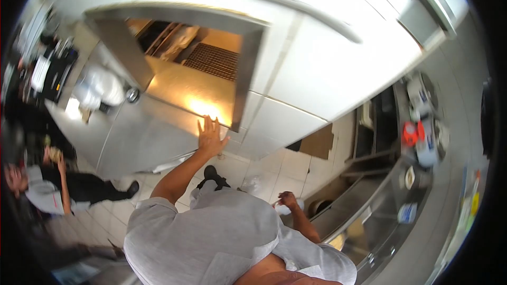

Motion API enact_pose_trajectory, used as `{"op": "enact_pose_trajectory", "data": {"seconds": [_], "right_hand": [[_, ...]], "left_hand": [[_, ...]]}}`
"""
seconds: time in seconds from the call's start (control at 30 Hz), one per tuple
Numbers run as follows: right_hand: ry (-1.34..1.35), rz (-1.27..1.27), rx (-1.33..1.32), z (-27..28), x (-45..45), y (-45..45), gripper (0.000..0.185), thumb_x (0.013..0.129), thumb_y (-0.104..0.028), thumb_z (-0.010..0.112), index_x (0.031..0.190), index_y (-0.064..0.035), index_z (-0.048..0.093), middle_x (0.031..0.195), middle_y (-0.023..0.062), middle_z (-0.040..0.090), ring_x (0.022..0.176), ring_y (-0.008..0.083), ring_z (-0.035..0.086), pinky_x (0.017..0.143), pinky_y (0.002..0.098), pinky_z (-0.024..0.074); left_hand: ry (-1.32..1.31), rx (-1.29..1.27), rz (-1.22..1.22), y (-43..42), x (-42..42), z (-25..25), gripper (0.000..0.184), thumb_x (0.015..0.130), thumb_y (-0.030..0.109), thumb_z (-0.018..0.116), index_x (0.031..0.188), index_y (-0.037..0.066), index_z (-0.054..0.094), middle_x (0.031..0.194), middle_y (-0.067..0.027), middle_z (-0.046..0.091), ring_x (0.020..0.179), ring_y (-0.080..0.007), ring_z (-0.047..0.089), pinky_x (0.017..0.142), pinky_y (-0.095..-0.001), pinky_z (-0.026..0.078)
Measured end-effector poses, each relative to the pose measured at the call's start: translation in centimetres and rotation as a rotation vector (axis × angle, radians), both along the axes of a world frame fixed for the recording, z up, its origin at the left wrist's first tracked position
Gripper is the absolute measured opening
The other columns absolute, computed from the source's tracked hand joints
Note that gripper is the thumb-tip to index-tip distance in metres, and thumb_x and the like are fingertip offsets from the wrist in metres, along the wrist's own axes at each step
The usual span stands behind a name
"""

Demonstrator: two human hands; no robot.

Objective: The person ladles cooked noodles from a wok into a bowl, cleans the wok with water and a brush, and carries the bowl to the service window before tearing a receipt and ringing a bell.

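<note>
My left hand (211,138) is stretched out with its fingers spread. It lies at the edge of the steel counter (153,132), just below the lit pass-through window (193,76). Lower down and to the right, my right hand (288,199) has its fingers curled beside a small white object (293,209). That object is partly hidden and blurred, and its kind does not show. Under the right forearm are a steel sink unit (343,195) and its dark opening.
Clear plastic bags (100,87) sit on the counter at left. A co-worker (47,187) stands beyond it. White tiled wall (317,68) rises ahead. Containers, one with a red part (412,133), stand on the right ledge. A crumpled clear plastic bag (252,183) lies on the floor.
</note>
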State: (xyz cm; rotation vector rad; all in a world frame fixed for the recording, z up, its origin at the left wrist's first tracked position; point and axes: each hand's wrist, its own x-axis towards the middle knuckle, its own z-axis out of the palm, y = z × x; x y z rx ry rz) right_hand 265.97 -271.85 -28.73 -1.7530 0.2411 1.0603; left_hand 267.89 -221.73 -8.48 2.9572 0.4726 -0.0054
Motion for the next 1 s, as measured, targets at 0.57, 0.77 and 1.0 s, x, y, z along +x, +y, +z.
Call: {"op": "enact_pose_trajectory", "data": {"seconds": [0.57,0.77,1.0], "right_hand": [[-1.331,0.914,0.419,23.4,9.6,54.0,0.013,0.091,-0.009,0.064,0.101,-0.0012,0.065,0.102,0.017,0.063,0.097,0.0358,0.06,0.085,0.0422,0.0485],[-1.377,0.998,0.362,20.6,7.1,66.3,0.022,0.083,-0.009,0.07,0.104,-0.0062,0.065,0.106,0.0125,0.059,0.105,0.0326,0.055,0.087,0.041,0.0449],[-1.29,0.903,0.582,17.0,5.6,76.8,0.012,0.079,-0.003,0.068,0.091,-0.0017,0.066,0.083,0.0154,0.062,0.079,0.0334,0.061,0.07,0.0424,0.0474]], "left_hand": [[-0.916,-0.312,0.688,20.3,-3.7,-1.6,0.025,0.093,0.023,0.055,0.077,0.005,0.059,0.077,-0.0177,0.063,0.072,-0.0385,0.062,0.064,-0.0497,0.05],[-1.107,-0.281,1.118,28.3,-4.9,-4.0,0.027,0.095,0.021,0.054,0.072,0.004,0.056,0.067,-0.0184,0.059,0.062,-0.039,0.059,0.058,-0.0488,0.046],[-1.411,-0.33,1.274,32.7,-3.8,-4.1,0.034,0.096,0.021,0.053,0.068,0.002,0.051,0.058,-0.0176,0.052,0.05,-0.0321,0.05,0.052,-0.0446,0.039]]}}
